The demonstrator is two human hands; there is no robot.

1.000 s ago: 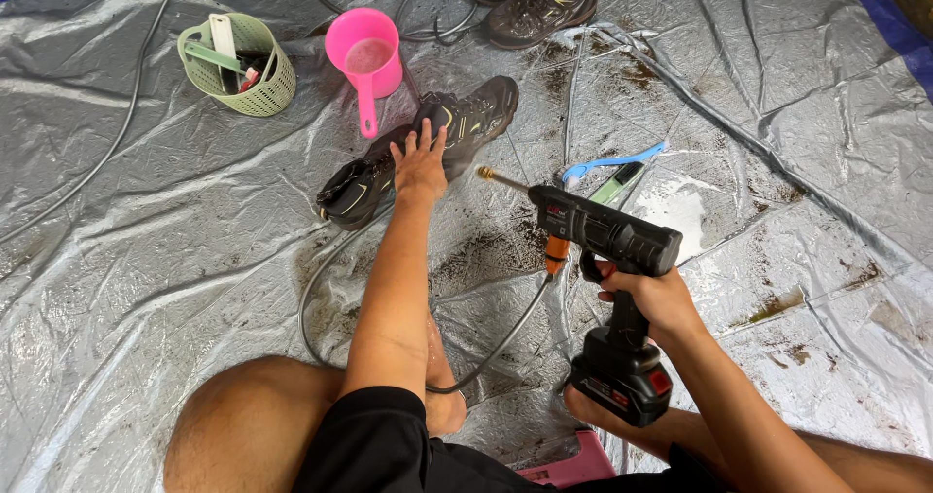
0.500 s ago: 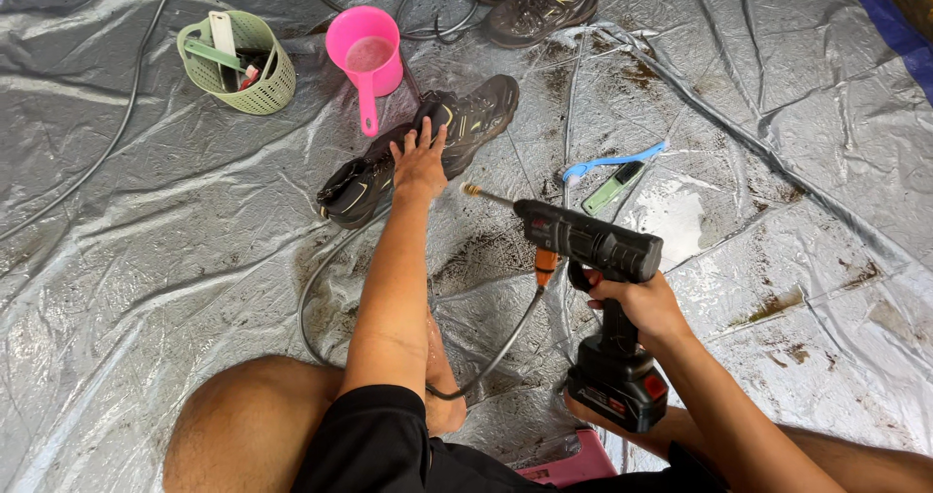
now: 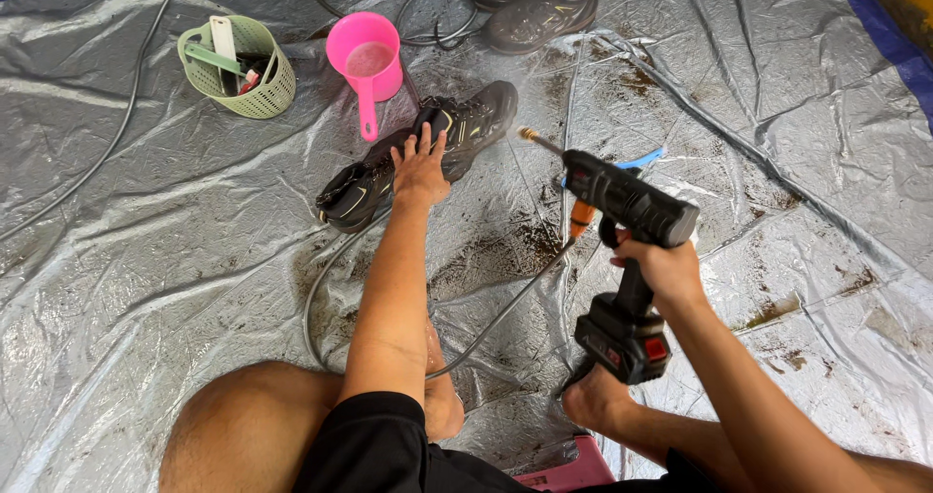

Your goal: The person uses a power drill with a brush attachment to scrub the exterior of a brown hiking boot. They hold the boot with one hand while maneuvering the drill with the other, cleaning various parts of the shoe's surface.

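Fingers of the left hand (image 3: 420, 169) are spread flat on a dark shoe (image 3: 418, 158), pinned beneath it on the silver tarp (image 3: 146, 260). A cordless spray gun (image 3: 622, 260) is gripped by the right hand (image 3: 663, 271), its nozzle aimed at the shoe. A pink scoop (image 3: 366, 60) lies just beyond the left hand.

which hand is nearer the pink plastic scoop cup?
Left. The left hand rests on the dark muddy hiking shoe just below the pink plastic scoop cup. The right hand grips the black battery spray gun, well off to the right.
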